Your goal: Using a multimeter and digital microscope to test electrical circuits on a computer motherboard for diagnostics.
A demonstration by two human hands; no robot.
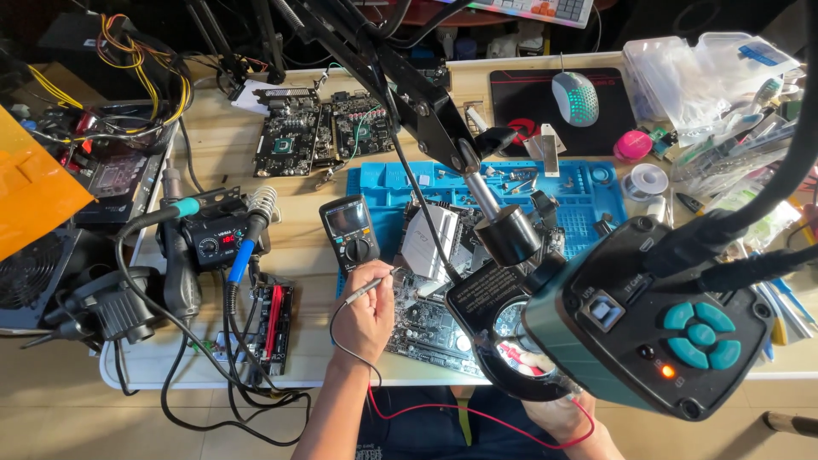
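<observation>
Left hand [365, 317] gripping probe [372, 285]

My left hand [365, 319] has open tabletop [298, 247] just ahead between the multimeter [350, 231] and the soldering station [213, 238], though black cables [170, 319] crowd the near left edge. To my right the microscope head [656, 332] and its ring light [511, 358] hang over the motherboard [430, 328], hiding my right hand [558, 417]. The boom arm [417, 102] crosses overhead, so the way up is blocked.

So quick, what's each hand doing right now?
Left hand: closed on a thin metal probe.
Right hand: mostly hidden behind the microscope camera; grip cannot be told.
</observation>
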